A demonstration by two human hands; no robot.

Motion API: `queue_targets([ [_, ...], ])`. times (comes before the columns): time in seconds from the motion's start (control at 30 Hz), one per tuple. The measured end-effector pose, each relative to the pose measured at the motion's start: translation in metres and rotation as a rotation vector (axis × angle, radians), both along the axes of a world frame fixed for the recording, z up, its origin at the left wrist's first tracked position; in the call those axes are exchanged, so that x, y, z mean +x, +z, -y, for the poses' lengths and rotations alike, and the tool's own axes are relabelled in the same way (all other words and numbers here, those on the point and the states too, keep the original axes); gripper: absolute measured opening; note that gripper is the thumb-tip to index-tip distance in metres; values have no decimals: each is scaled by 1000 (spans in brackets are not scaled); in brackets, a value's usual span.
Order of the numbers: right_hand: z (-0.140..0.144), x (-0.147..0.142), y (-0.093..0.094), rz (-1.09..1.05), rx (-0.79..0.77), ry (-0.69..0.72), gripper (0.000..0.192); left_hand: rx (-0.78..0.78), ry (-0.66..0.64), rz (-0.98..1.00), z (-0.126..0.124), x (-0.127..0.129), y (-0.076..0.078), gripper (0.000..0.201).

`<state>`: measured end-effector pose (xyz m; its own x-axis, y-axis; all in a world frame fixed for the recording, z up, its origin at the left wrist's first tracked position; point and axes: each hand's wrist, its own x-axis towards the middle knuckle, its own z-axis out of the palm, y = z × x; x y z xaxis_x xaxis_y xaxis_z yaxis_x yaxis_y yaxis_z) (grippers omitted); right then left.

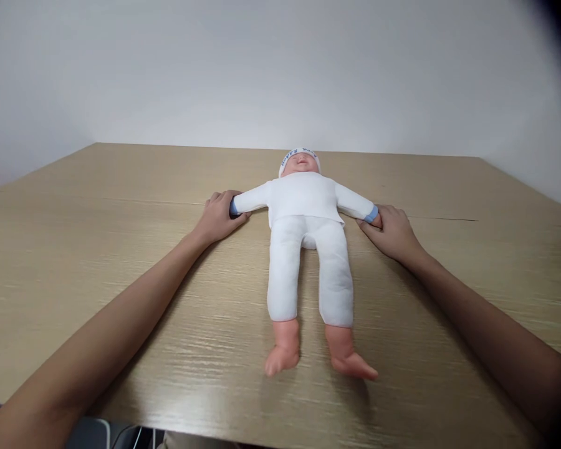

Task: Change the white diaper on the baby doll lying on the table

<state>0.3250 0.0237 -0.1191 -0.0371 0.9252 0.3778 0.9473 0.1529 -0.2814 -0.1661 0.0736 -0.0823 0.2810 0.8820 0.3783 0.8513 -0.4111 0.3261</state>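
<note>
Left hand (222, 215) and right hand (393, 231) are curled in a grip, thumbs pointing toward each other; behind them, bare left forearm (138, 312) and right forearm (477, 312) slant outward.

White-clad baby doll (303, 198), face-up and spread-eagled

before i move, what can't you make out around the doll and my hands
All in the head view:
Back of the doll: turned down, hidden by its own body.
Doll's hands: mostly covered by your left hand and right hand.
Second word on the cap: too small and blurred.
Dark items below the table: cut off by the bottom edge.
</note>
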Motion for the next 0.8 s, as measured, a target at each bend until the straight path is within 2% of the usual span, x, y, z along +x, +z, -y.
queue_targets([
  [0.23, 0, -7, 1, -9, 18, -54, 44, 14, -12, 2, 1, -1, 4, 69],
  [0.5, 4, -7, -3, -49, 57, -62, 44, 51, -14, -15, 17, -1, 1, 68],
  [0.67, 10, -3, -10, -95, 96, -66, 59, 83, 43, 12, 34, -2, 1, 73],
  [0.8, 11, -3, -11, -145, 122, -68, 65, 112, 95, 55, 54, 4, 2, 68],
])
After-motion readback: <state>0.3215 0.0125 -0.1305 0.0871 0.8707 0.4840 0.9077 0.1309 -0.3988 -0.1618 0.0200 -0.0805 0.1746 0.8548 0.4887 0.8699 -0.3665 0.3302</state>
